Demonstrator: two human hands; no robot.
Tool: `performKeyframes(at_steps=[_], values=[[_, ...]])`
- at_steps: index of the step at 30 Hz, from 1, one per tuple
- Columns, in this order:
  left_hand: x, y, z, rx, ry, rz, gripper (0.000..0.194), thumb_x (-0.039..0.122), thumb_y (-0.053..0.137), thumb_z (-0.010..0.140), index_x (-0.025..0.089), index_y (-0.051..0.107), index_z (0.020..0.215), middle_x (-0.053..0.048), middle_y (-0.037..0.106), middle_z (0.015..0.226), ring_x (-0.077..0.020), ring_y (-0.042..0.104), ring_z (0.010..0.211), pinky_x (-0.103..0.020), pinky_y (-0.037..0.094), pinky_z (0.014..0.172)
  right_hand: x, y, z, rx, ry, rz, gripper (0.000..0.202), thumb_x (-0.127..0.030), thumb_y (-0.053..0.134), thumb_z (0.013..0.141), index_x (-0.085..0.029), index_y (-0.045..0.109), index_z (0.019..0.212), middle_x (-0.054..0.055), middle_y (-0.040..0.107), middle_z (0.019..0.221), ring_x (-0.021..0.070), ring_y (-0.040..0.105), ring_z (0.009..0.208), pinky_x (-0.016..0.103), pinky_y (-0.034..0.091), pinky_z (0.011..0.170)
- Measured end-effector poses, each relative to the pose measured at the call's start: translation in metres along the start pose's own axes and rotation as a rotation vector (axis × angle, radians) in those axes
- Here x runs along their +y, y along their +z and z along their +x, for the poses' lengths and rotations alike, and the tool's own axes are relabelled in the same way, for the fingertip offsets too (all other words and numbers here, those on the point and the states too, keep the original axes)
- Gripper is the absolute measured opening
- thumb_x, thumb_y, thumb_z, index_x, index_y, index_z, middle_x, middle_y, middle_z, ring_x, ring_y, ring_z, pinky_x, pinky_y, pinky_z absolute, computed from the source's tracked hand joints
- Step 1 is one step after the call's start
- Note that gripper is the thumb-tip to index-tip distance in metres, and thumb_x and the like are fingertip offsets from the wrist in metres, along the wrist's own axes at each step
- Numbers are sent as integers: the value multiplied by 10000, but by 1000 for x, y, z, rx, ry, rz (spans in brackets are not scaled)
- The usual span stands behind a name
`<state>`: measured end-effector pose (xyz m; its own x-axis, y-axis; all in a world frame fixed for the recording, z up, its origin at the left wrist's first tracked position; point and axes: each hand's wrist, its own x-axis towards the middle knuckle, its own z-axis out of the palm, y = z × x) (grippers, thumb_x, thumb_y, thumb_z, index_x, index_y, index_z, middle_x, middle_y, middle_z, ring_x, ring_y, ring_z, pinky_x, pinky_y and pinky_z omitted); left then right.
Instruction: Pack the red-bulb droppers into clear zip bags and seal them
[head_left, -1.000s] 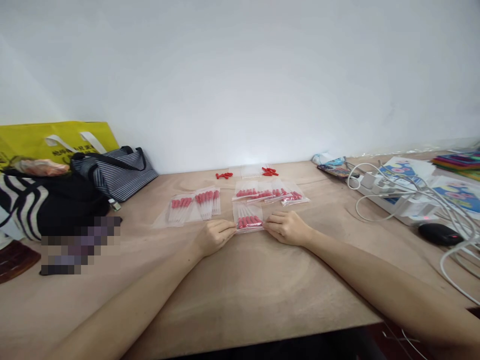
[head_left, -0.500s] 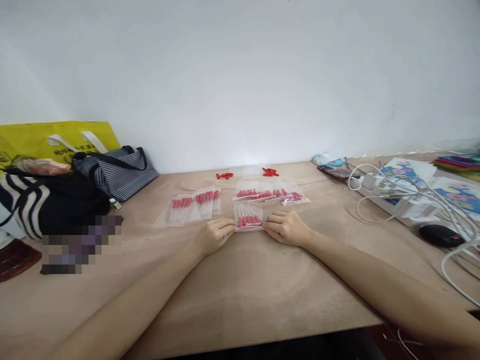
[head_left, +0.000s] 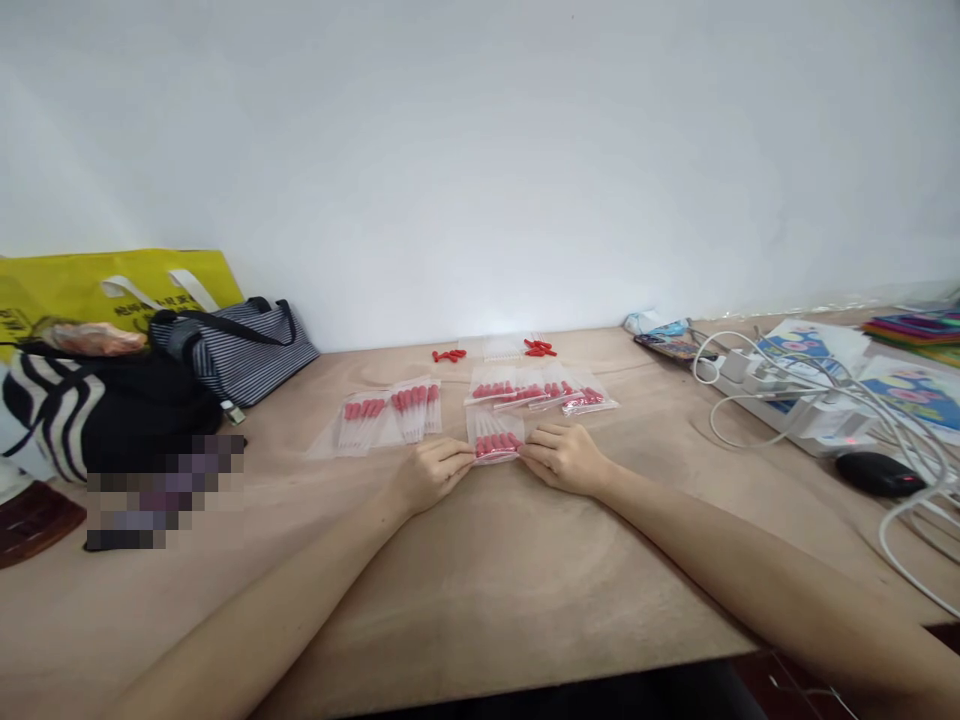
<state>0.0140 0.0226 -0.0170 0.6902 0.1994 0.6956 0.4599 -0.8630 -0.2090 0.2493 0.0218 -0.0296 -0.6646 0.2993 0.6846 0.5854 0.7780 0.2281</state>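
A small clear plastic bag (head_left: 495,428) lies on the table between my hands, with a row of red-ended sticks inside. My left hand (head_left: 431,474) pinches its near left corner. At the near right corner, the fingers of my right hand (head_left: 564,458) are closed on the same bag. Just beyond it, several similar filled bags (head_left: 536,386) overlap in a row. To the left lie more clear bags with red-topped sticks (head_left: 390,412). Loose red pieces (head_left: 450,355) rest farther back, and others (head_left: 540,347) lie to their right.
On the left stand a yellow bag (head_left: 202,268), a striped bag (head_left: 247,355) and a black-and-white bag (head_left: 135,415). A black mouse (head_left: 879,473), white cables (head_left: 892,400) and a power strip (head_left: 795,415) occupy the right side. The table's front edge (head_left: 525,690) is close to me.
My right hand has shifted slightly left along with the bag's right edge. Both hands keep hold of the bag, and the view has moved a little.
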Motion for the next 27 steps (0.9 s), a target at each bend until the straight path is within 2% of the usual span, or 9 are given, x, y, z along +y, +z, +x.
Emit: performKeyframes(at_steps=[10, 16, 20, 27], values=[[1, 9, 5, 33, -5, -36, 99, 144, 532, 795, 146, 614, 852, -39, 665, 808, -131, 619, 746, -247, 515, 663, -4, 5, 6, 16, -7, 30, 237, -175, 405, 842, -163, 602, 710, 13, 576, 643, 106, 480, 612, 241, 307, 555], [0, 11, 7, 52, 31, -67, 96, 120, 532, 787, 159, 619, 799, -21, 671, 784, -132, 611, 712, -263, 512, 640, -4, 4, 5, 28, 5, 15, 218, -191, 426, 840, -175, 603, 714, 11, 585, 668, 110, 486, 646, 236, 312, 561], [0, 8, 8, 46, 9, -71, 90, 116, 530, 782, 149, 613, 778, -30, 669, 778, -136, 611, 713, -270, 509, 647, -2, 3, 4, 34, 30, -6, 212, -200, 433, 838, -171, 600, 711, 16, 583, 662, 116, 487, 653, 236, 312, 556], [6, 15, 14, 28, -5, -58, 81, 138, 548, 774, 147, 614, 820, -41, 665, 814, -142, 615, 752, -271, 505, 676, -8, 6, 8, 10, 81, 27, 174, -208, 453, 818, -166, 586, 714, 14, 579, 656, 120, 483, 628, 245, 297, 526]])
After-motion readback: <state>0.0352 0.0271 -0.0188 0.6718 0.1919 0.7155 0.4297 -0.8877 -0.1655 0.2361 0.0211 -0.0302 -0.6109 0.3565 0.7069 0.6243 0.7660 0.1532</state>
